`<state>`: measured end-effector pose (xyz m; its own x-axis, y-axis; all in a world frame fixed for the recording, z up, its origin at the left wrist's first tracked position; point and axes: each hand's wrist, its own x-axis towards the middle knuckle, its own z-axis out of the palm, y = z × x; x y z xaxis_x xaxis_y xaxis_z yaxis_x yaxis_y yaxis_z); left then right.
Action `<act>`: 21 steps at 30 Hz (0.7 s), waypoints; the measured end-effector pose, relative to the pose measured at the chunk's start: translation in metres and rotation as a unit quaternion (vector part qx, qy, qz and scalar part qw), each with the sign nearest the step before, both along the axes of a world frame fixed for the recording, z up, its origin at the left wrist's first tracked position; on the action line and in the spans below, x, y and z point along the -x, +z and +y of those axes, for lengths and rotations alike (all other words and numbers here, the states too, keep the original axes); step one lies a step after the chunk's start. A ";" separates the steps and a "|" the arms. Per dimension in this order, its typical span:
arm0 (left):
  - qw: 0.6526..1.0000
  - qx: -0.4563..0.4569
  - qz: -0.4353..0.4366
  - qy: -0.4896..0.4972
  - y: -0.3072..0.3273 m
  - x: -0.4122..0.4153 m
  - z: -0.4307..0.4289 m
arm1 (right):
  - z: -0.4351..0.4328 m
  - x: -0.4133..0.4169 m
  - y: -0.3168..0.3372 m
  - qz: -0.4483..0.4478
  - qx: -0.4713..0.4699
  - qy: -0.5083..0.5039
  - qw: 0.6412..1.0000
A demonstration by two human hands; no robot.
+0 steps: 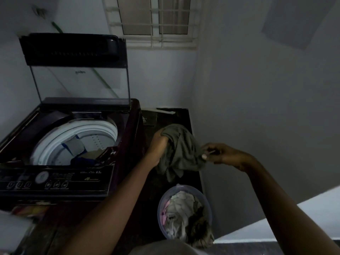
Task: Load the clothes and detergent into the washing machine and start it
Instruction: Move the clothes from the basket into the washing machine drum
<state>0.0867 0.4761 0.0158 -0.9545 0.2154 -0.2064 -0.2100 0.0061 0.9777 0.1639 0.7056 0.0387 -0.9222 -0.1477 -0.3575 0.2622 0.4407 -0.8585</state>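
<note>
2 hands are occupied with 1 olive-grey garment, which is held in the air between them. The left hand is clenched around a bunched upper part of the cloth, and an edge of it is pinched between the thumb and fingers of the right hand. The rest of the cloth hangs in folds below both hands.

To the left of the left hand, a top-loading washing machine is seen with its glass lid raised upright at the back. A few clothes are seen inside the white drum, dark blue and tan among them. The machine's dark right wall and top edge lie between the held garment and the drum opening. The control panel, with a round dial and a row of buttons, is found below and left of the left hand.

Directly below the hands, a round translucent basket is set on the dark floor, filled with mixed laundry in white, pink and dark tones. A barred window is placed high above the hands, and a plain wall runs close beside the right hand.
</note>
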 end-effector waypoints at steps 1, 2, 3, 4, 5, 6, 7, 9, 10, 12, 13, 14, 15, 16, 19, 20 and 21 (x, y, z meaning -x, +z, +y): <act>1.000 0.005 0.008 -0.016 0.003 0.000 0.005 | -0.003 -0.001 -0.001 0.013 -0.004 -0.003 1.000; 0.999 0.015 0.017 -0.034 0.007 -0.001 0.010 | -0.009 -0.002 -0.002 0.034 0.012 -0.024 0.999; 0.998 0.025 0.024 -0.050 0.009 -0.003 0.014 | -0.016 0.000 -0.004 0.057 0.036 -0.037 0.997; 0.998 0.031 0.031 -0.055 0.012 -0.006 0.018 | -0.027 0.002 -0.005 0.076 0.067 -0.032 0.994; 0.998 0.029 0.034 -0.053 0.016 -0.008 0.022 | -0.037 0.005 -0.009 0.089 0.096 -0.019 0.991; 0.998 0.020 0.035 -0.048 0.020 -0.010 0.024 | -0.047 0.009 -0.015 0.099 0.117 -0.019 0.988; 0.998 0.010 0.034 -0.044 0.023 -0.011 0.024 | -0.055 0.013 -0.020 0.110 0.130 -0.040 0.985; 0.998 -0.014 0.023 -0.058 0.025 -0.009 0.019 | -0.067 0.022 -0.024 0.137 0.160 -0.116 0.971; 0.997 -0.030 0.014 -0.073 0.026 -0.007 0.014 | -0.071 0.027 -0.024 0.156 0.173 -0.149 0.961; 0.993 -0.065 0.001 -0.096 0.027 -0.005 -0.001 | -0.079 0.036 -0.022 0.190 0.193 -0.194 0.943; 0.992 -0.079 0.002 -0.099 0.025 -0.004 -0.008 | -0.084 0.041 -0.020 0.198 0.202 -0.210 0.936; 0.991 -0.091 0.007 -0.100 0.023 -0.003 -0.014 | -0.089 0.046 -0.018 0.203 0.205 -0.223 0.931; 0.990 -0.098 0.011 -0.098 0.020 -0.003 -0.019 | -0.097 0.050 -0.016 0.206 0.206 -0.232 0.928; 0.990 -0.106 0.017 -0.095 0.019 -0.003 -0.023 | -0.104 0.057 -0.017 0.211 0.210 -0.238 0.925; 0.983 -0.173 0.015 -0.057 0.018 0.007 -0.035 | -0.137 0.069 -0.016 0.199 0.216 -0.233 0.927; 0.979 -0.201 0.004 -0.030 0.020 0.013 -0.039 | -0.151 0.072 -0.016 0.194 0.214 -0.225 0.931; 0.975 -0.222 -0.004 -0.003 0.022 0.020 -0.044 | -0.164 0.074 -0.015 0.195 0.207 -0.221 0.933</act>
